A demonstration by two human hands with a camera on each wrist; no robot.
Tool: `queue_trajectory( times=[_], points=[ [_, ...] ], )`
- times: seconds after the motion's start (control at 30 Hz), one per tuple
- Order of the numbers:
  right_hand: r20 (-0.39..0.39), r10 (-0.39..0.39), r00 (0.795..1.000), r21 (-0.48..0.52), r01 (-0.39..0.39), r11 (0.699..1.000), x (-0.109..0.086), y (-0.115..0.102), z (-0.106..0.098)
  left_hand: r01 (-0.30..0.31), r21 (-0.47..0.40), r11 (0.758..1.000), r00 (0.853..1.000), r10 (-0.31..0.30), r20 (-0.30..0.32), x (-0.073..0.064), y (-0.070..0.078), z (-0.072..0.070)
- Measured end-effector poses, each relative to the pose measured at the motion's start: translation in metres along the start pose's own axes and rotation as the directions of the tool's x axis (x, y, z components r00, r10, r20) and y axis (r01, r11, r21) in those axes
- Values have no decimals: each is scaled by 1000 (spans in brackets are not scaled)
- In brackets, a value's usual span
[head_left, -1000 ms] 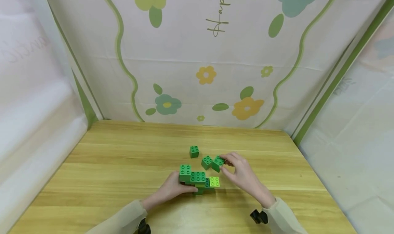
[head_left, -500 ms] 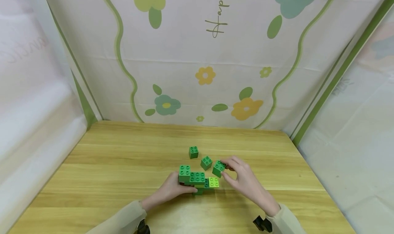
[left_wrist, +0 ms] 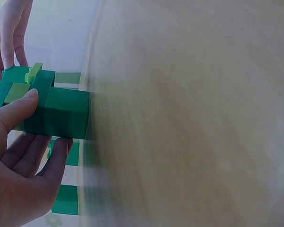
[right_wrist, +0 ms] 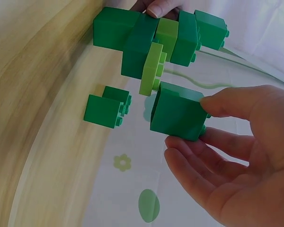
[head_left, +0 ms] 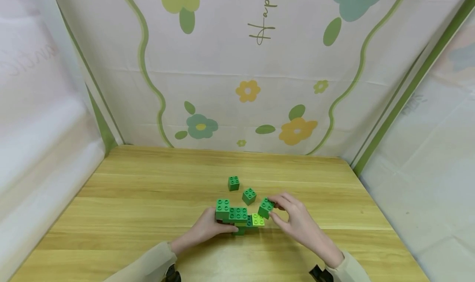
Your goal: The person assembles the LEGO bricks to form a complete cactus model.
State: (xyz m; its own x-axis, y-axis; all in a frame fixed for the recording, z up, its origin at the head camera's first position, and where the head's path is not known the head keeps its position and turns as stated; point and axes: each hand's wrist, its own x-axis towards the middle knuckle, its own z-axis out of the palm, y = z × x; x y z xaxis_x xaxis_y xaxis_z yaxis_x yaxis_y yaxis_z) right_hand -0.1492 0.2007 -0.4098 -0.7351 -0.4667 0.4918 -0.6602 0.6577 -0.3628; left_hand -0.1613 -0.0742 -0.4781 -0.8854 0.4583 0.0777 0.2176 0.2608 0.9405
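My left hand [head_left: 208,225] grips a built-up stack of toy building bricks [head_left: 238,214], thumb on the near side. The stack is mostly green, with a lime brick in its middle and a thin lime piece [right_wrist: 151,68] at its right end. Between thumb and fingertips, my right hand [head_left: 296,219] pinches a square green brick [head_left: 265,208], studs facing up and slightly tilted. That brick is close to the lime piece; in the right wrist view its hollow underside [right_wrist: 155,108] faces toward the stack. In the left wrist view the stack [left_wrist: 61,111] partly hides the right hand's brick.
Two loose green bricks, one farther back [head_left: 233,183] and one nearer [head_left: 249,196], stand studs up on the wooden table [head_left: 148,183] beyond the stack. A flowered cloth [head_left: 222,59] hangs behind the table, with pale cloth at both sides.
My right hand has drawn its green brick away from beside the nearer loose brick, toward me and slightly right, to the lime end of the stack. The left hand has stayed in place.
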Motion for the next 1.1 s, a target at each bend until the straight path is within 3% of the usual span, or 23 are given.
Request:
queue_trajectory(
  times=[0.43, 0.8, 1.1],
  points=[
    [31, -25, 999, 45, 23, 999, -4, -1, -2, -1, 4, 1000, 1000, 1, -4, -1, 0, 0],
    [117, -63, 991, 82, 54, 995, -3, 1, -7, 3, 2, 1000, 1000, -3, -5, -1, 1, 0],
    [130, -111, 985, 85, 101, 991, -1, 3, -8, 20, -47, 999, 1000, -19, 19, -2, 4, 0]
  ],
)
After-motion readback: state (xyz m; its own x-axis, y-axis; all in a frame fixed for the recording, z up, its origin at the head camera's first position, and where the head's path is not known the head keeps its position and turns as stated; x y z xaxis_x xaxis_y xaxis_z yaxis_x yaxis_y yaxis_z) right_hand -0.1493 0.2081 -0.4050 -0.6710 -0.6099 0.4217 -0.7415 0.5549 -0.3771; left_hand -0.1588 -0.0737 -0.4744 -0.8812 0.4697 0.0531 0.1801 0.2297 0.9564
